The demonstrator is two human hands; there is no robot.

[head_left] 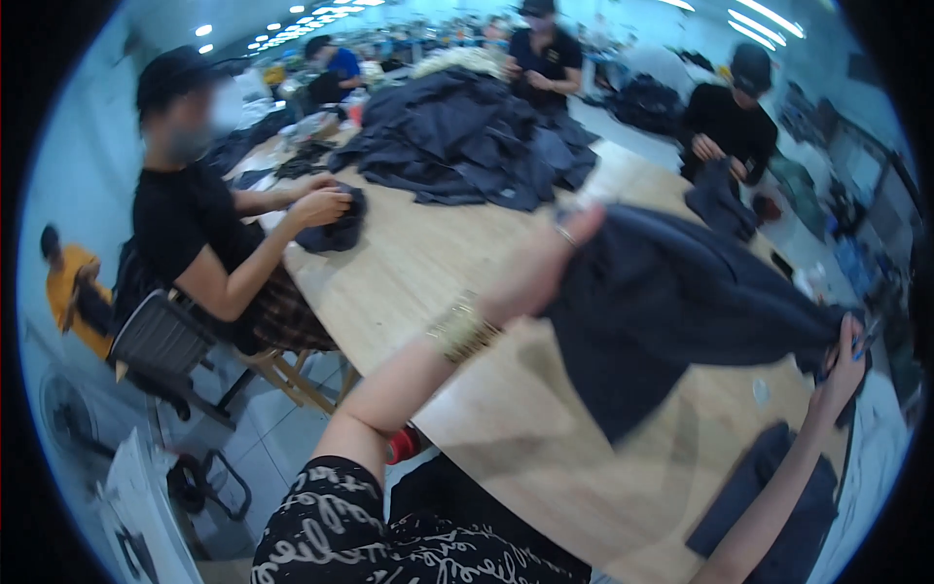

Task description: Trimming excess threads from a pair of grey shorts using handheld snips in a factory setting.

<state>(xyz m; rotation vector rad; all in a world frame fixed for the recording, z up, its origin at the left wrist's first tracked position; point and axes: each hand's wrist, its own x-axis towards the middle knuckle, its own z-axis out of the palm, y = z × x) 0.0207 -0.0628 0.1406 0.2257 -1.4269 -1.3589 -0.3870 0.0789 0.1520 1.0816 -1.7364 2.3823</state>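
Cloth [662, 311] hangs stretched between my hands: left hand [545, 268] pinches its top edge, right hand [842, 365] clamps its far corner. I think a loose pinch could drop it.

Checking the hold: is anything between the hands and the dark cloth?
Nothing visible. The left hand grips the dark cloth at its top edge; the right hand holds its far corner, along with what looks like a small blue tool.

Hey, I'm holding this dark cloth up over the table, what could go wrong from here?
The right hand seems to hold a small blue-handled tool against the dark cloth; it might nick the cloth or a finger. The left hand grips only one edge, so the stretched cloth could slip and drop onto the table.
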